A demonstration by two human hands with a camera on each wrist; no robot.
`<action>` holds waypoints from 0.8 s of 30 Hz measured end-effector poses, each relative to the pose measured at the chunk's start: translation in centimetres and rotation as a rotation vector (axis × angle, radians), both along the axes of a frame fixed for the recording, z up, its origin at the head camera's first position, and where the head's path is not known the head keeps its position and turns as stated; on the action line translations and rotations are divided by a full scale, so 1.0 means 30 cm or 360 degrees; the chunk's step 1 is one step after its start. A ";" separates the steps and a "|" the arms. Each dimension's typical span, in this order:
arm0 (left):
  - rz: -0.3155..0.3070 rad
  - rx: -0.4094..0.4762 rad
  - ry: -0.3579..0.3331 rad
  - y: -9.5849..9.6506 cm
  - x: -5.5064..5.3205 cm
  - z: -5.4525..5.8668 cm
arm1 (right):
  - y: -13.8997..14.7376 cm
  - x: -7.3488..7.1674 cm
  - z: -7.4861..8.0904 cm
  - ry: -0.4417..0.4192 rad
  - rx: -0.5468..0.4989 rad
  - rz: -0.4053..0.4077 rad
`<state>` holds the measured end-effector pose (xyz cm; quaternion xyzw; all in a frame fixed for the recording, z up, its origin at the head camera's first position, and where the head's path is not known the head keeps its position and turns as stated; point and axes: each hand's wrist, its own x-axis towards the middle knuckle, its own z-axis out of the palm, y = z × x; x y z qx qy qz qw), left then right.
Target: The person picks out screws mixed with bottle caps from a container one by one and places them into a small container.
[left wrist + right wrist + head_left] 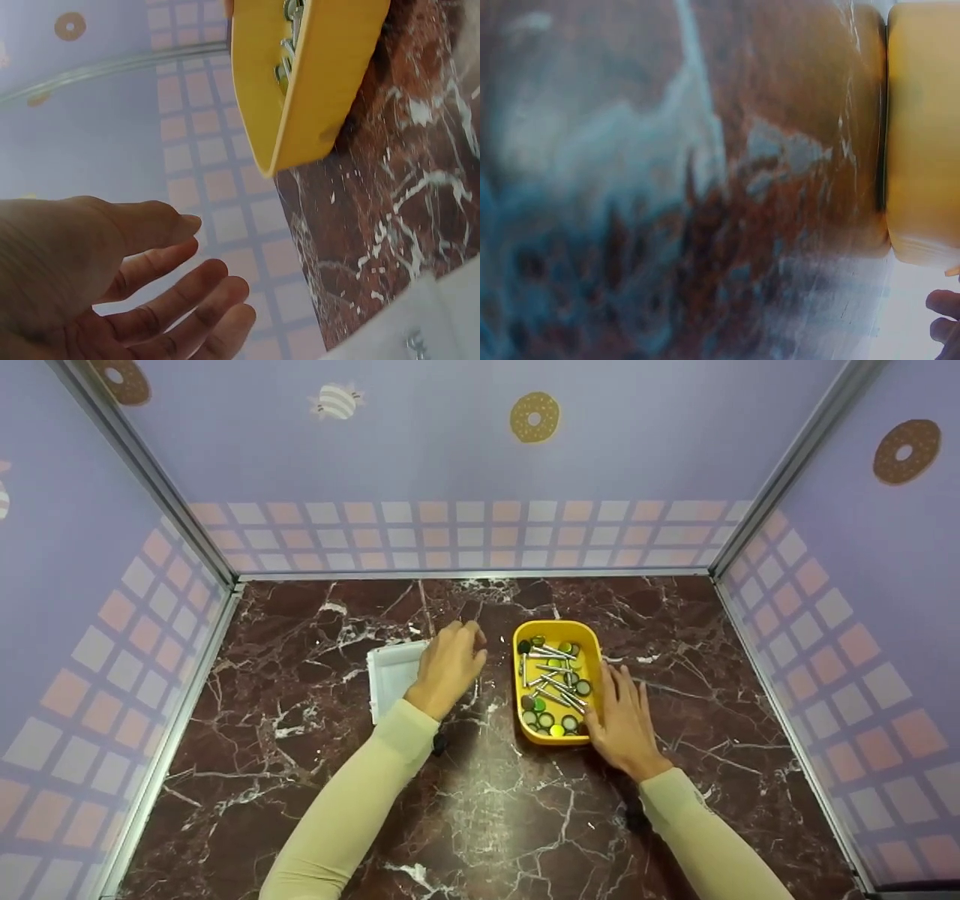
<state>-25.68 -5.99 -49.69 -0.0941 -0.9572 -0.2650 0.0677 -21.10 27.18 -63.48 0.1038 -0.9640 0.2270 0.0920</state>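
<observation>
A yellow tub (597, 660) with rounded corners stands right of centre on the marbled tabletop. Inside lie several slim silver metal rods (555, 684), like screws or nails, among round bottle caps (570, 722), some green or yellow. My right hand (624, 720) rests along the tub's right side with fingers extended, its thumb at the rim. My left hand (448, 664) hovers over the right part of a shallow white tray (373, 690), partly hiding it. In the left wrist view its fingers (180, 296) curve loosely, with nothing between them.
Purple patterned panels (420, 450) stand at the back and both sides, with metal strips (480, 575) along their lower edges. Brown marbled tabletop (510, 825) spreads in front of the tray and tub. A small grey item (416, 343) shows on the white tray.
</observation>
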 end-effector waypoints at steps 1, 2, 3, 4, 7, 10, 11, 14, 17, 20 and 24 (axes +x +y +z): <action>-0.0018 0.0004 -0.0003 0.009 0.002 -0.004 | 0.000 0.000 0.000 0.0001 0.0000 0.0001; -0.0043 0.0004 0.0004 0.019 0.003 -0.008 | 0.000 0.002 0.002 0.0004 -0.0004 0.0002; -0.0066 -0.0002 0.0012 0.028 0.005 -0.012 | 0.000 0.002 0.002 0.0007 -0.0009 0.0003; -0.0087 -0.0010 0.0023 0.037 0.007 -0.016 | -0.001 0.003 0.002 0.0009 -0.0009 0.0006; -0.0156 -0.0034 0.0040 0.065 0.012 -0.027 | 0.000 0.004 0.001 0.0019 -0.0010 0.0007; -0.0214 -0.0054 0.0024 0.097 0.015 -0.036 | 0.002 0.005 -0.002 0.0024 -0.0002 0.0001; -0.0232 -0.0058 0.0015 0.108 0.015 -0.040 | 0.003 0.006 -0.003 0.0024 -0.0002 -0.0001; -0.0292 -0.0072 -0.0014 0.142 0.013 -0.048 | 0.005 0.006 -0.003 0.0022 -0.0002 -0.0008; -0.0344 -0.0111 -0.0037 0.176 0.006 -0.058 | 0.005 0.005 -0.001 0.0007 -0.0001 -0.0005; -0.0389 -0.0158 -0.0050 0.209 0.000 -0.064 | 0.005 0.005 0.002 -0.0011 0.0006 0.0001; -0.0453 -0.0190 -0.0053 0.251 -0.005 -0.069 | 0.004 0.005 0.005 -0.0020 0.0019 0.0000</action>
